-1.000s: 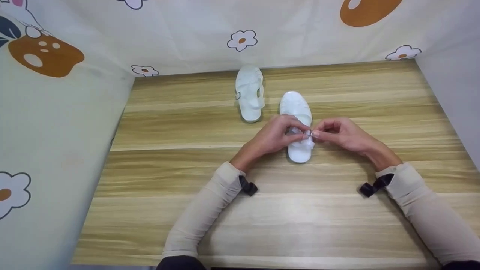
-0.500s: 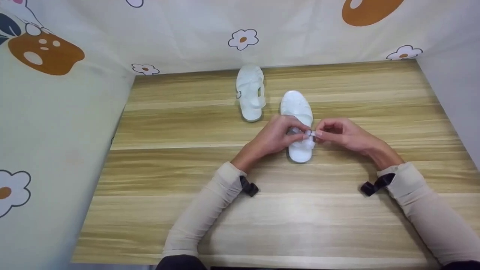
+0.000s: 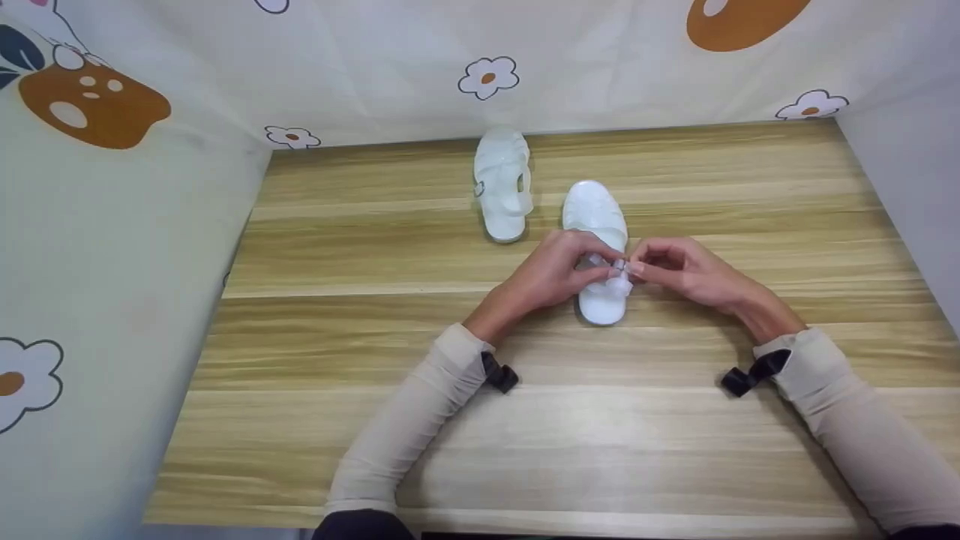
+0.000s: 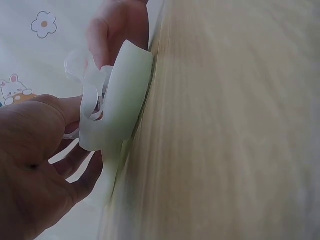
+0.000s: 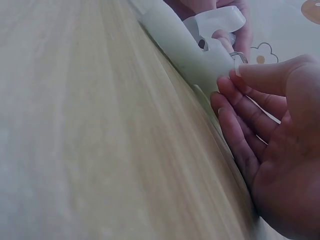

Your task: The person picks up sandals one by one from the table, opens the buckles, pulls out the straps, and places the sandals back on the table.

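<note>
A white sandal [image 3: 601, 304] lies on the wooden table, toe toward the back wall, under both hands. At its right side, my left hand [image 3: 551, 266] pinches the small metal buckle [image 5: 240, 56] between thumb and index finger. From the right, my right hand [image 3: 697, 274] pinches the end of the ankle strap [image 5: 237, 66] right at that buckle, its other fingers loosely bent beside the sole. The sandal's heel [image 4: 122, 90] faces the left wrist camera, with the strap looping above it. Fingertips partly hide the buckle in the head view.
A second white sandal [image 3: 504, 217] stands behind and to the left on the table [image 3: 360, 337], close to the back wall. Patterned cloth [image 3: 390, 75] covers the back and left walls. A plain pale wall [image 3: 911, 150] borders the right side.
The right hand drew slightly right with the strap end, showing it beyond the buckle, then came back close against the buckle. The left hand and sandal stay nearly in place.
</note>
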`<state>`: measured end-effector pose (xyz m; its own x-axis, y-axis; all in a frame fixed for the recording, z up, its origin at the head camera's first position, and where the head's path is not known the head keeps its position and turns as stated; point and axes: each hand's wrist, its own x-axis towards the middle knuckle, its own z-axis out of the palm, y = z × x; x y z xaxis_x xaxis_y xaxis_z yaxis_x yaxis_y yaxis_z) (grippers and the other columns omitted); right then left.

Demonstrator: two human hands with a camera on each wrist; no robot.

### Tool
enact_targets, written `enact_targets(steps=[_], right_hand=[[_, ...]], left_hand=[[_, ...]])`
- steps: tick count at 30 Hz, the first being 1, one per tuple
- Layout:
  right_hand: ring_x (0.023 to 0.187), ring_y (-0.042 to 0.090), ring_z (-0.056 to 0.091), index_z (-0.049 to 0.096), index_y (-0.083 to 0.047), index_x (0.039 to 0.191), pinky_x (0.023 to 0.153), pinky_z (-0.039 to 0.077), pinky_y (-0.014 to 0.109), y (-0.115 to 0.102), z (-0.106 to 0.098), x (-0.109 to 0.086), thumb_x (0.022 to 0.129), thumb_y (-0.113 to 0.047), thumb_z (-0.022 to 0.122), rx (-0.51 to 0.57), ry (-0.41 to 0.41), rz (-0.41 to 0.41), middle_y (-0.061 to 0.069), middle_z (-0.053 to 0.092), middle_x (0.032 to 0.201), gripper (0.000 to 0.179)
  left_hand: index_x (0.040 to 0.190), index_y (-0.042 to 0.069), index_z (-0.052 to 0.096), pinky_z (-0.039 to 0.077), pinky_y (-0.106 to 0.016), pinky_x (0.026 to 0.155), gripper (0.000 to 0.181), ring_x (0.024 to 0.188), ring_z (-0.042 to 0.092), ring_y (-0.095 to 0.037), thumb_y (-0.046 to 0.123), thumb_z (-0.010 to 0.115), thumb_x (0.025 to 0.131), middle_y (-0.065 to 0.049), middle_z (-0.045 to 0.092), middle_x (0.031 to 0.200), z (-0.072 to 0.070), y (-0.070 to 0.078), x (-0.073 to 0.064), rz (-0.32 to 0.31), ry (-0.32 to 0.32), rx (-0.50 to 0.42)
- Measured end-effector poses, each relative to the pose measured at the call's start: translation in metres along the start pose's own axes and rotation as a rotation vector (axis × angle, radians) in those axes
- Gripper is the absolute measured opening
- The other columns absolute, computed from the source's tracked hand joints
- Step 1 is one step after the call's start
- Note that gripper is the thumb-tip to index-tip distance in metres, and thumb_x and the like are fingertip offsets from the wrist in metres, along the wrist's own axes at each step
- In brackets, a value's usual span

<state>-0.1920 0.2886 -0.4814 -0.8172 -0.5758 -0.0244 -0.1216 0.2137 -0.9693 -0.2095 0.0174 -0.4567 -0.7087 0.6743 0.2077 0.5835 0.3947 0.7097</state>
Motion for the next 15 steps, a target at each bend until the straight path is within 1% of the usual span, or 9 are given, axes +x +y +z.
enact_targets(steps=[5, 11, 15], right_hand=[[0.11, 0.017, 0.065, 0.068, 0.007, 0.112, 0.097, 0.053, 0.025, -0.0007, 0.0001, -0.0016, 0.109, -0.014, 0.065, -0.005, 0.008, 0.007, 0.007, 0.07, 0.11, 0.021], [0.111, 0.018, 0.066, 0.068, 0.006, 0.112, 0.097, 0.055, 0.026, -0.0015, 0.0002, -0.0006, 0.109, -0.013, 0.065, -0.005, 0.012, 0.017, 0.005, 0.071, 0.11, 0.02], [0.109, 0.017, 0.069, 0.069, 0.007, 0.112, 0.097, 0.057, 0.026, -0.0036, -0.002, -0.0002, 0.109, -0.016, 0.065, -0.007, 0.003, 0.051, 0.005, 0.073, 0.11, 0.023]], left_hand=[[0.121, 0.014, 0.083, 0.053, -0.022, 0.105, 0.023, 0.115, 0.073, -0.01, 0.022, 0.081, 0.099, 0.0, 0.083, 0.118, -0.0001, 0.0, -0.0001, 0.002, -0.001, -0.002], [0.121, 0.013, 0.083, 0.052, -0.024, 0.107, 0.023, 0.117, 0.072, -0.013, 0.023, 0.08, 0.1, -0.001, 0.083, 0.119, 0.0006, 0.0002, 0.0002, 0.017, -0.006, 0.005], [0.121, 0.013, 0.082, 0.051, -0.024, 0.108, 0.023, 0.117, 0.072, -0.012, 0.023, 0.08, 0.1, -0.001, 0.082, 0.119, 0.0015, 0.0001, 0.0007, 0.018, -0.007, 0.011]])
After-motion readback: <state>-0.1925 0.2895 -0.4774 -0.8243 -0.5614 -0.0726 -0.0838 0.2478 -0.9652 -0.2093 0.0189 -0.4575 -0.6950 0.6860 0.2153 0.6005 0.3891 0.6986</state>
